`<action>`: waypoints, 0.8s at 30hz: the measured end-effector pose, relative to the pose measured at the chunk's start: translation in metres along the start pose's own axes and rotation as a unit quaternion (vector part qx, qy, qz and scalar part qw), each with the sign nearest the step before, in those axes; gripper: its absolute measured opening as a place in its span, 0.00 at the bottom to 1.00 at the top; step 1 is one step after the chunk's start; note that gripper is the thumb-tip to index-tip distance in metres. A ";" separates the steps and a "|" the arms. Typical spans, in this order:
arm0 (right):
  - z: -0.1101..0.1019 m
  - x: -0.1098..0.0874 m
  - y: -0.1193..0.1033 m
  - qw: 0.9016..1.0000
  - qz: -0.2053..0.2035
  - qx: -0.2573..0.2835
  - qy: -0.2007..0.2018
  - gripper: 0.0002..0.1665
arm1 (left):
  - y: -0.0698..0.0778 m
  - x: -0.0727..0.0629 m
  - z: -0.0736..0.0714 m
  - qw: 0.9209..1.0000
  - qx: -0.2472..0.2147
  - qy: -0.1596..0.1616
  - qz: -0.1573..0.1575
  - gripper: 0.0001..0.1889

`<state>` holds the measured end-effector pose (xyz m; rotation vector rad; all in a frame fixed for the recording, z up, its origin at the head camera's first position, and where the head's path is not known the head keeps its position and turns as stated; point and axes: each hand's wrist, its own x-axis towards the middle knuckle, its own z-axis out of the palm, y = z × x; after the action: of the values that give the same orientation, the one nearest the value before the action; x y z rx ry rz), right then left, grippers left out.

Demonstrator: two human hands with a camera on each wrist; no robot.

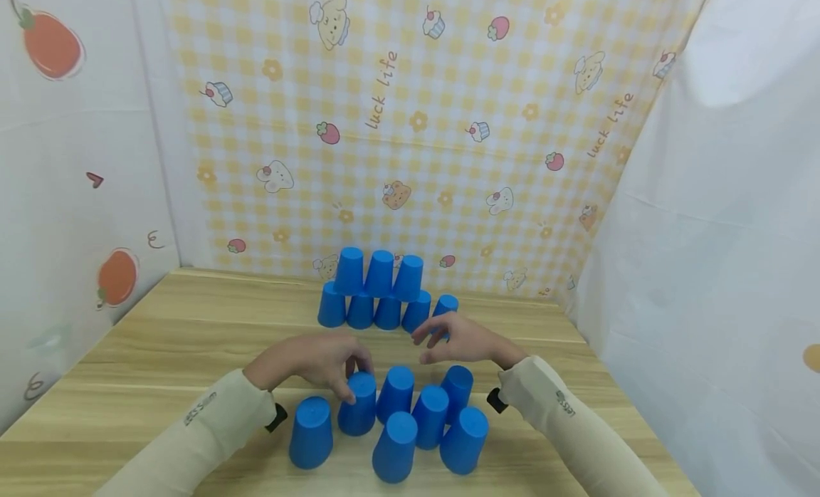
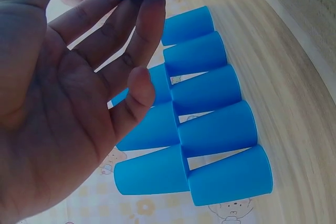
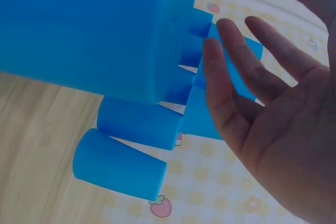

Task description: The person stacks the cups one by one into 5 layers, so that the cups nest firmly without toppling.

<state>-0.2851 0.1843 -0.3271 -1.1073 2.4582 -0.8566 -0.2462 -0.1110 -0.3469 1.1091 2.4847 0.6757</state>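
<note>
Wooden table (image 1: 160, 340), cloth backdrop with yellow check and cartoon prints (image 1: 448, 127) behind, white sheets at both sides.

Far group: blue plastic cups, all inverted, stacked in two tiers against the backdrop (image 1: 378, 290); three on the upper tier, a lower row beneath, one further cup at the right end (image 1: 446, 306). Long axes vertical.

Near group: seven loose blue plastic cups, inverted, clustered at the front edge (image 1: 410, 422). One stands apart at the left (image 1: 310, 433); the others close together, some touching.

Left hand (image 1: 320, 365): positioned over the back-left cup of the near cluster (image 1: 360, 404), fingertips resting on or just at its upturned base. Wrist view shows fingers (image 2: 131, 51) extended and relaxed, palm exposed, nothing enclosed. Contact with the cup rim probable; firm grasp not evident.

Right hand (image 1: 458, 340): held in the air between the near cluster and the far stack, fingers spread and pointing left. Wrist view shows fingers (image 3: 231, 77) straight, palm empty. Holding nothing. Nearest cup: the end cup of the far row, just behind the fingers; contact cannot be confirmed.

Governing relation: back-left cup lies directly below the left hand, axis upright, base uppermost; left hand clearly the nearer. Far stack lies beyond both hands, slightly nearer the right.
</note>
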 end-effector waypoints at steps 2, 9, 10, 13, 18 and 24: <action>0.001 0.000 0.000 1.000 -0.002 -0.002 -0.013 0.21 | -0.001 0.001 0.000 1.000 0.000 0.001 0.004 0.18; 0.004 0.000 0.003 0.999 -0.015 0.001 -0.045 0.21 | -0.001 0.001 0.000 1.000 -0.001 0.007 0.012 0.17; 0.005 0.000 0.003 0.999 -0.015 0.003 -0.048 0.21 | -0.001 0.001 0.000 1.000 0.000 0.008 0.012 0.18; 0.006 0.001 0.003 0.998 -0.014 0.009 -0.055 0.22 | -0.002 0.001 -0.001 1.000 0.003 0.009 0.012 0.18; 0.009 0.002 0.001 0.998 -0.005 0.009 -0.063 0.24 | -0.002 0.002 -0.001 1.000 0.009 0.011 0.007 0.18; 0.015 0.004 0.001 0.998 0.011 0.010 -0.068 0.25 | -0.002 0.003 0.000 1.000 0.009 0.012 -0.007 0.19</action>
<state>-0.2811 0.1758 -0.3395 -1.0925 2.3412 -0.7723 -0.2488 -0.1099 -0.3480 1.0949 2.5208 0.6691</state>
